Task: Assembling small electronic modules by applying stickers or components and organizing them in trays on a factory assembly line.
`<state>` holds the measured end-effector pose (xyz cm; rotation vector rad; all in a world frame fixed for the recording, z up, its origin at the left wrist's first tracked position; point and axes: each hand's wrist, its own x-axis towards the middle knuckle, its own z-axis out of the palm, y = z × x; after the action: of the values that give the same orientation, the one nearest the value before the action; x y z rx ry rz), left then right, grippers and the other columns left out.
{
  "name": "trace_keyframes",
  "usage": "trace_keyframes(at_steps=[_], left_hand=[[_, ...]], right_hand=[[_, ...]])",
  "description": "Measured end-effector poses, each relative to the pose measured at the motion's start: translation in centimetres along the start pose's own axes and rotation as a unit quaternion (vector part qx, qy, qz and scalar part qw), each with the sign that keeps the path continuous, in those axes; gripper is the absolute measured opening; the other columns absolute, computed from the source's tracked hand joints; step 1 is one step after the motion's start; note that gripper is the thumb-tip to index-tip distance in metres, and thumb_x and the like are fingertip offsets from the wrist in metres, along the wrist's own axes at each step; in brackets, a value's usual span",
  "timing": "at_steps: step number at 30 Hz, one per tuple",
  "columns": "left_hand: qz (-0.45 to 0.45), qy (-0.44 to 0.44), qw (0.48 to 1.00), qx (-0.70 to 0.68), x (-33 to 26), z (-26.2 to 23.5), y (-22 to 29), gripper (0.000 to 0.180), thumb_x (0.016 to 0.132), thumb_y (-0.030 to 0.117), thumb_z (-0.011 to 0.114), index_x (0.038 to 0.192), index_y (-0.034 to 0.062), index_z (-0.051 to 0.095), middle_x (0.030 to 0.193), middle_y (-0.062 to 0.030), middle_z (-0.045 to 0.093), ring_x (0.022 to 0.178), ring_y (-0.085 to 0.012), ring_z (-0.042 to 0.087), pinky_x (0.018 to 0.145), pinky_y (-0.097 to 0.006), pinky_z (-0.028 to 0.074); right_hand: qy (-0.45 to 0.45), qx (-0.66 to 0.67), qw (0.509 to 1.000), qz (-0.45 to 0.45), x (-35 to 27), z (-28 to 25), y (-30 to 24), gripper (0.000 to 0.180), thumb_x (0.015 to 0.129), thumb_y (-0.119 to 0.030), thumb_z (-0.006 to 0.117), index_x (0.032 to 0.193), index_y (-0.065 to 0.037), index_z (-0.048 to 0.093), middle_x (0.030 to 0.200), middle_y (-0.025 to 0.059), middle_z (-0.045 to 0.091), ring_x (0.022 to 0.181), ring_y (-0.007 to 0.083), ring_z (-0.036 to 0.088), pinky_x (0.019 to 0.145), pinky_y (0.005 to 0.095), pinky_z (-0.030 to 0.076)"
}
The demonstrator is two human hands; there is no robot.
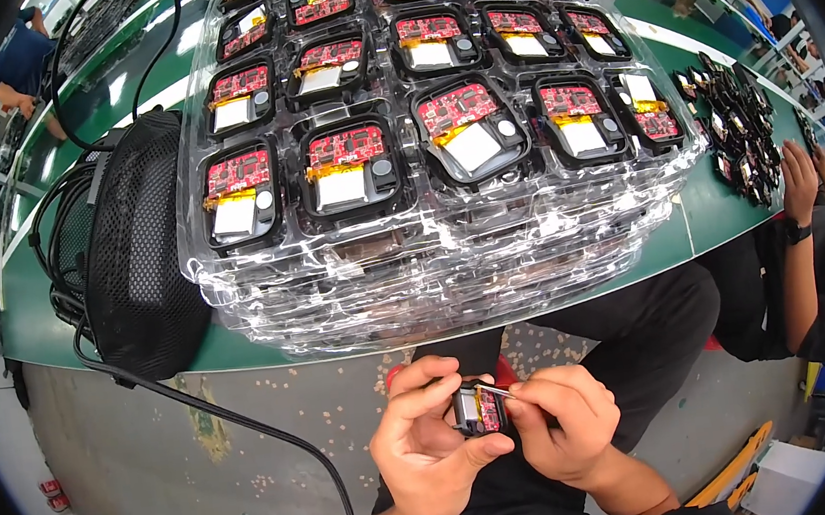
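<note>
My left hand (422, 442) holds a small black module (479, 411) with a red circuit board and a silver battery, down by my lap below the table edge. My right hand (566, 422) pinches a thin metal tool (496, 390) whose tip rests on the top of the module; whether it is tweezers or a pin I cannot tell. Both hands touch each other around the module. On the green table (700, 217) above stands a stack of clear plastic trays (432, 255) filled with several like modules (468, 131), each with a red board.
A black mesh bag (146, 255) with cables lies left of the trays, and a black cable (249, 425) hangs from it past my left arm. A co-worker's hands (806, 176) sit at right by a tray of dark parts (735, 123). Another person works at far left.
</note>
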<state>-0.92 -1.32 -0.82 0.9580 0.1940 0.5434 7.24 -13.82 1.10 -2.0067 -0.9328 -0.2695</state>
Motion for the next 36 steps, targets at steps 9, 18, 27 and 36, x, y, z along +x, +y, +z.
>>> trace_keyframes(at_steps=[9, 18, 27, 36], left_hand=[[-0.016, 0.035, 0.999, 0.004, -0.1, 0.6, -0.1, 0.063, 0.072, -0.010, 0.084, 0.129, -0.0015, 0.057, 0.137, -0.0177, 0.047, 0.119, -0.0292, 0.061, 0.102, -0.041, 0.055], [0.043, 0.014, 0.999, 0.007, 0.5, 0.5, 0.6, 0.057, 0.071, -0.010, 0.085, 0.122, -0.0017, 0.061, 0.132, -0.0208, 0.053, 0.113, -0.0292, 0.064, 0.098, -0.039, 0.056], [0.304, -0.102, 0.866, 0.383, 2.3, 1.1, 5.1, 0.032, 0.074, -0.001, 0.081, 0.103, 0.0045, 0.069, 0.108, -0.0164, 0.068, 0.094, -0.0356, 0.068, 0.079, -0.042, 0.057], [0.373, -0.060, 0.848, 0.372, 1.8, 0.3, 4.7, 0.062, 0.073, 0.011, 0.090, 0.124, 0.0099, 0.054, 0.115, -0.0178, 0.062, 0.101, -0.0403, 0.066, 0.082, -0.047, 0.058]], right_hand=[[0.009, 0.008, 1.000, 0.023, 0.1, 0.1, -0.1, 0.021, 0.075, 0.000, 0.081, 0.093, 0.000, 0.070, 0.081, 0.0096, 0.067, 0.057, 0.0191, 0.064, 0.046, 0.0271, 0.049], [-0.075, 0.034, 0.996, 0.027, 1.4, -1.9, -0.2, 0.022, 0.076, 0.000, 0.080, 0.095, -0.003, 0.070, 0.083, 0.0093, 0.067, 0.057, 0.0194, 0.064, 0.050, 0.0281, 0.051], [-0.168, 0.251, 0.951, 0.073, 4.8, -5.1, -4.5, 0.028, 0.084, -0.009, 0.078, 0.106, 0.003, 0.065, 0.099, 0.0163, 0.064, 0.079, 0.0265, 0.065, 0.070, 0.0317, 0.053], [-0.046, 0.005, 0.993, -0.110, 12.8, -8.2, -4.8, 0.012, 0.077, -0.007, 0.077, 0.086, -0.003, 0.070, 0.078, 0.0102, 0.071, 0.068, 0.0211, 0.068, 0.062, 0.0294, 0.053]])
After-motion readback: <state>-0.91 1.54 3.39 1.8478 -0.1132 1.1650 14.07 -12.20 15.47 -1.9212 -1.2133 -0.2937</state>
